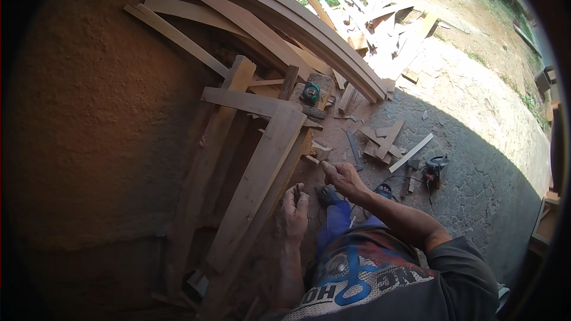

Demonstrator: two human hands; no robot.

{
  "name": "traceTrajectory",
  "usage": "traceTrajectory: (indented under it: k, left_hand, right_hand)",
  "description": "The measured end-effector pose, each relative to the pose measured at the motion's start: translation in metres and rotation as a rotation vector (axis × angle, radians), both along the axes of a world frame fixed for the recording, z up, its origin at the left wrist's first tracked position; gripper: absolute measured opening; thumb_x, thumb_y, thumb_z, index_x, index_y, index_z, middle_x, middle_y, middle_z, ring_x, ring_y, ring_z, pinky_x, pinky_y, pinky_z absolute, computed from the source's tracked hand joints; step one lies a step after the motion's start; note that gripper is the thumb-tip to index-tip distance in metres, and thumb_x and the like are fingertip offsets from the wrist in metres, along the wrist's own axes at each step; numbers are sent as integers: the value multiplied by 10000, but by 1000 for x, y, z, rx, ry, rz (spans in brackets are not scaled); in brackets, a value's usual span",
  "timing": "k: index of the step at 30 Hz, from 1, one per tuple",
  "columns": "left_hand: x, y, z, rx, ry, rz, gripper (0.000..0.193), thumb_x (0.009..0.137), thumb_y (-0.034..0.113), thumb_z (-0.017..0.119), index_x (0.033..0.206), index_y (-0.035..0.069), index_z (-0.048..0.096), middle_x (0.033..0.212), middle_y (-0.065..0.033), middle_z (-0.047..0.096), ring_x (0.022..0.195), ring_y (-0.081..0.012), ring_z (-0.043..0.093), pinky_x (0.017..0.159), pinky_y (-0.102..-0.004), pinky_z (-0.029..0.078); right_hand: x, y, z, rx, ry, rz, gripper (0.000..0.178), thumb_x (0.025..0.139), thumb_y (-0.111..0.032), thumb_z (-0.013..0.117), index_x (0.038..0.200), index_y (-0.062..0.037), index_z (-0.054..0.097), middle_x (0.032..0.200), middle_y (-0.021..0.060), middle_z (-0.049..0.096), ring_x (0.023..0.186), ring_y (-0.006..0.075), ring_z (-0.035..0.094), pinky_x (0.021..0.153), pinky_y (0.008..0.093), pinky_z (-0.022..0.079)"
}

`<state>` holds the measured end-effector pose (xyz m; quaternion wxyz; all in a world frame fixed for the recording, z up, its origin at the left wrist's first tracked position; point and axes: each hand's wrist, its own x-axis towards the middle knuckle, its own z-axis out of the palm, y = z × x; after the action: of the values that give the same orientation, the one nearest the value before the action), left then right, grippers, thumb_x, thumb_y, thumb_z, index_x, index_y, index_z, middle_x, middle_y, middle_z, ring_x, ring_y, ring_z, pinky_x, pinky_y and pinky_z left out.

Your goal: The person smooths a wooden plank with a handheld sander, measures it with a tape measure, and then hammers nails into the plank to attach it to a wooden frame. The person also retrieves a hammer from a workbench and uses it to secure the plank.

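Observation:
My left hand (295, 209) is raised beside the long plank on the workbench, thumb and fingers pinched around something small and dark that I cannot make out. To its right, my right hand (341, 178) is closed, its fingertips beside a short pale piece of wood (311, 159) near the bench end. Whatever lies inside that grip is hidden. The wide wooden plank (259, 184) slopes lengthwise along the bench. Across its far end runs a shorter board (244, 101). A green and black tape measure (310, 91) rests on a wooden block (321, 85) beyond.
Long curved boards (279, 9) span the far side, with an earthen wall (89, 113) at left. Wood offcuts (383, 142) litter the floor at right, near a corded power tool (436, 169). A larger scrap pile (386, 30) lies in sunlight.

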<state>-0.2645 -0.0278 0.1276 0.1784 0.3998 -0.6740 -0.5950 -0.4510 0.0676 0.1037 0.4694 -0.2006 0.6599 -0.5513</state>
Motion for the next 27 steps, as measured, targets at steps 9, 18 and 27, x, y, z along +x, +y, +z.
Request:
traceTrajectory:
  k: [9, 18, 27]
  left_hand:
    - [-10, -132, -45, 858, 408, 349, 155, 1059, 164, 586, 1209, 138, 557, 1091, -145, 717, 733, -161, 643, 586, -288, 530]
    - [-42, -227, -96, 742, 396, 296, 183, 990, 326, 702, 1003, 148, 664, 832, 5, 678, 727, -113, 672, 559, -303, 571]
    - [-79, -252, -121, 385, 165, 380, 223, 1042, 306, 626, 1154, 116, 654, 794, 31, 645, 519, -86, 523, 389, -253, 391]
  right_hand:
    - [-153, -165, -90, 275, 698, -184, 445, 944, -355, 637, 1294, -82, 607, 1270, 244, 604, 1187, 429, 617, 1007, 494, 507]
    - [-177, -228, -88, 408, 925, 33, 468, 924, -225, 650, 1372, -123, 563, 1320, 192, 576, 1247, 370, 578, 987, 501, 521]
    - [-183, -119, -152, 225, 474, -585, 815, 817, -430, 767, 1481, -101, 427, 1327, 270, 557, 1201, 434, 612, 1026, 511, 504]
